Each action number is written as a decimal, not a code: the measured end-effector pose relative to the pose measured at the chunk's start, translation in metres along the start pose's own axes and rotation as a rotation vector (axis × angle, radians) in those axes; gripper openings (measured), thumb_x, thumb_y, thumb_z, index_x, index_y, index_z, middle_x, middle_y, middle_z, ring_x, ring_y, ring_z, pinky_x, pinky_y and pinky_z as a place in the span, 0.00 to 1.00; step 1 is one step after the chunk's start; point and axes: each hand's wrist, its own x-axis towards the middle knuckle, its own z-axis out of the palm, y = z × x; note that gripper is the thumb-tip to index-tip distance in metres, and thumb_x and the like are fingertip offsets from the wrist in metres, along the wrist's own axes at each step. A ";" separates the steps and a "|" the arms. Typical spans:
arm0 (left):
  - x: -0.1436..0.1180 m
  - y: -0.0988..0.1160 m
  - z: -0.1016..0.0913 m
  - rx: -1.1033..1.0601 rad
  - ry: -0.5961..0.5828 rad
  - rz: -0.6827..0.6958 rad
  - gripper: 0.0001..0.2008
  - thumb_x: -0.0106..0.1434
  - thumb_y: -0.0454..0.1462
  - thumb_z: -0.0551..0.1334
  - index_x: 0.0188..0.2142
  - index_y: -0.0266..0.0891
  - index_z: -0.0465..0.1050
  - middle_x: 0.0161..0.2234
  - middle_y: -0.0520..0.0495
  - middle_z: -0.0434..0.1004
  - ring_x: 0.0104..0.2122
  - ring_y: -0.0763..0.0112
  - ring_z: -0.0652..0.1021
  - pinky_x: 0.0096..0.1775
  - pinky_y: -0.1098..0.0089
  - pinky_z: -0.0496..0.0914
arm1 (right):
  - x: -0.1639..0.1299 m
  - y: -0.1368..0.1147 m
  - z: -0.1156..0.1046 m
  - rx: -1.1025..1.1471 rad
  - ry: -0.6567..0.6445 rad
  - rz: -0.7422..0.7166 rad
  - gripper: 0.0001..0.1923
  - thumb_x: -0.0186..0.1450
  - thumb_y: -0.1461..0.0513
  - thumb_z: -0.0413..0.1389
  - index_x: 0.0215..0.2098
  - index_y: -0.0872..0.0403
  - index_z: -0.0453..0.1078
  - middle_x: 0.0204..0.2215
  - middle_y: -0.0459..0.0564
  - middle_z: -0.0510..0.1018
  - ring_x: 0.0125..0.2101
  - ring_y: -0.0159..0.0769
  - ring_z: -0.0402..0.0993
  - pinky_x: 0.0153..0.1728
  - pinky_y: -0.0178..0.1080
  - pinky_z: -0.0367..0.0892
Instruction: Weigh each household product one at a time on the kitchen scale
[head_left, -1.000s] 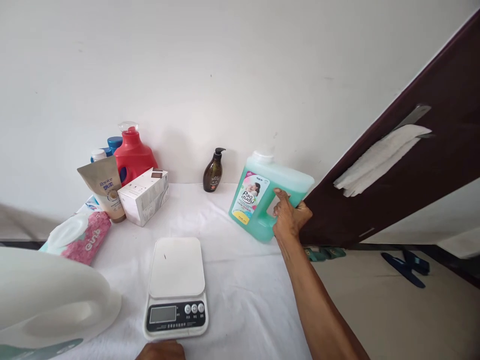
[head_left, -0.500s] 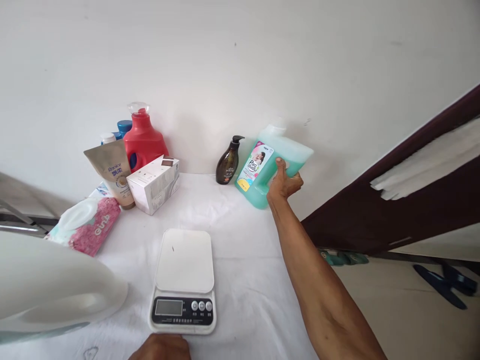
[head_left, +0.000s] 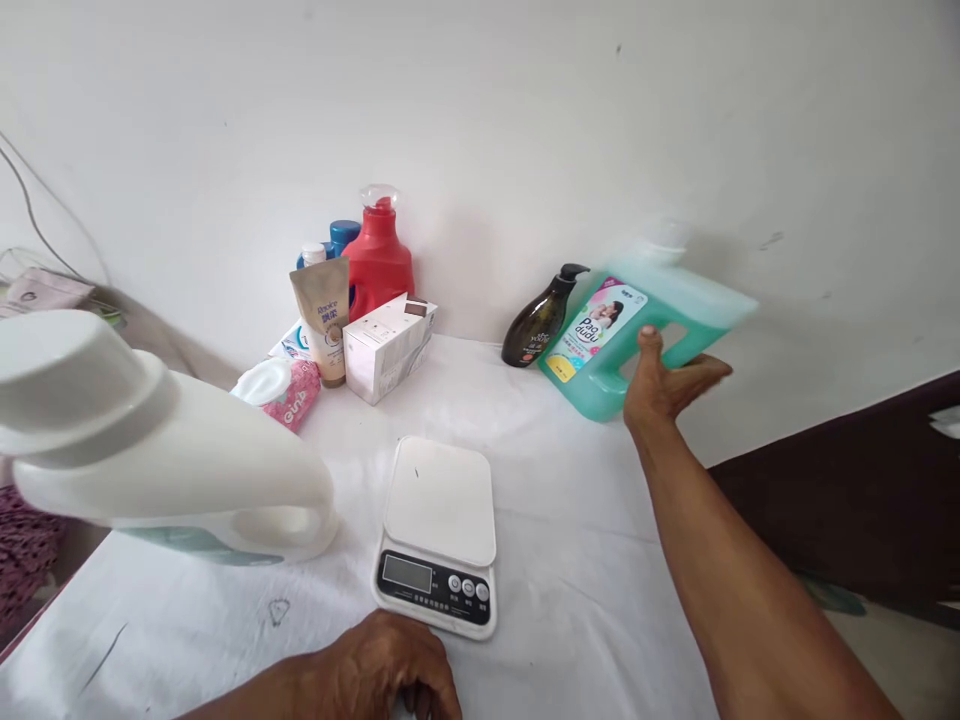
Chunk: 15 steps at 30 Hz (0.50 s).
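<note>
The green jug (head_left: 645,320) hangs tilted and blurred at the far right of the tabletop (head_left: 570,520), just beside the brown pump bottle (head_left: 541,318). It is full of liquid and looks heavy, and it is held at arm's reach by its handle alone. It could swing and knock the pump bottle over, or slip and drop onto the cloth near the edge. The cap is too blurred to tell whether it is tight; if loose, the tilt could let liquid leak.

The right hand (head_left: 664,385) has its grip closed around the jug's handle, thumb up along the near side and fingers wrapped behind. The left hand (head_left: 390,670) rests knuckles-up on the tabletop just in front of the scale (head_left: 441,535), fingers curled under and holding nothing that shows. A white jug (head_left: 165,470) lies on its side to the left.
</note>
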 end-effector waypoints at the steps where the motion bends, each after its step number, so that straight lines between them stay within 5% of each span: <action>1: 0.001 -0.004 0.000 -0.005 -0.003 0.015 0.16 0.61 0.50 0.71 0.33 0.39 0.84 0.31 0.46 0.78 0.32 0.68 0.74 0.37 0.68 0.70 | -0.007 -0.007 -0.006 -0.018 0.064 -0.019 0.32 0.60 0.50 0.71 0.54 0.53 0.63 0.55 0.72 0.68 0.59 0.65 0.65 0.56 0.64 0.61; 4: 0.002 -0.010 0.001 -0.002 -0.005 0.046 0.09 0.57 0.42 0.72 0.32 0.39 0.83 0.31 0.47 0.78 0.31 0.69 0.74 0.36 0.69 0.70 | -0.044 -0.044 -0.017 -0.009 0.090 -0.502 0.44 0.58 0.44 0.72 0.62 0.53 0.59 0.61 0.72 0.64 0.64 0.68 0.58 0.63 0.68 0.55; 9: 0.001 -0.007 0.001 0.029 0.034 0.047 0.04 0.55 0.35 0.71 0.32 0.39 0.85 0.30 0.48 0.80 0.31 0.71 0.75 0.35 0.71 0.69 | -0.137 -0.141 0.010 -0.267 -0.688 -1.239 0.38 0.66 0.61 0.64 0.71 0.53 0.58 0.70 0.65 0.62 0.70 0.61 0.55 0.66 0.63 0.56; 12: 0.002 -0.013 0.001 0.014 0.023 0.053 0.05 0.56 0.37 0.73 0.33 0.39 0.86 0.31 0.48 0.81 0.31 0.71 0.75 0.36 0.71 0.71 | -0.176 -0.188 0.049 -0.456 -0.963 -1.379 0.45 0.62 0.70 0.62 0.75 0.49 0.55 0.76 0.60 0.54 0.74 0.59 0.47 0.67 0.58 0.57; 15: 0.005 -0.027 0.000 -0.018 -0.011 0.079 0.08 0.55 0.40 0.75 0.34 0.39 0.86 0.31 0.48 0.82 0.30 0.70 0.76 0.37 0.70 0.73 | -0.191 -0.214 0.081 -0.615 -1.081 -1.383 0.46 0.59 0.74 0.61 0.73 0.49 0.58 0.75 0.63 0.54 0.73 0.61 0.49 0.65 0.59 0.60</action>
